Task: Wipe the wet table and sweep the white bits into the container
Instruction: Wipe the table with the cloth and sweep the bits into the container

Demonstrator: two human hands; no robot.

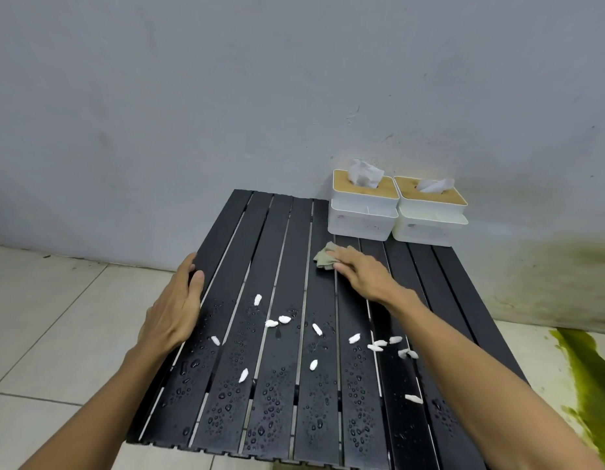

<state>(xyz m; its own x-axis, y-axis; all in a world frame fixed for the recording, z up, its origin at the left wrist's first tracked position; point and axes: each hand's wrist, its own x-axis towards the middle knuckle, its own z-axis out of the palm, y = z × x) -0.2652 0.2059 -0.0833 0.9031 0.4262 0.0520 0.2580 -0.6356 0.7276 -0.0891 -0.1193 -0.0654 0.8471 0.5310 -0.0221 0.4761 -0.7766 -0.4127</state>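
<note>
A black slatted table [280,232] carries water drops over its near half and several white bits [282,319] scattered across the middle. My right hand [362,271] lies flat on a small olive cloth [323,257] at the far middle of the table, fingers straight, pressing it down. My left hand [177,300] rests on the table's left edge, thumb on top, fingers over the side. Two white containers with wooden lids and tissues sit at the far right corner, the left one [362,218] with an open front compartment.
The second white tissue box [430,215] stands against the grey wall. Pale floor tiles [56,317] lie to the left. A green stain [586,368] runs down the wall and floor on the right.
</note>
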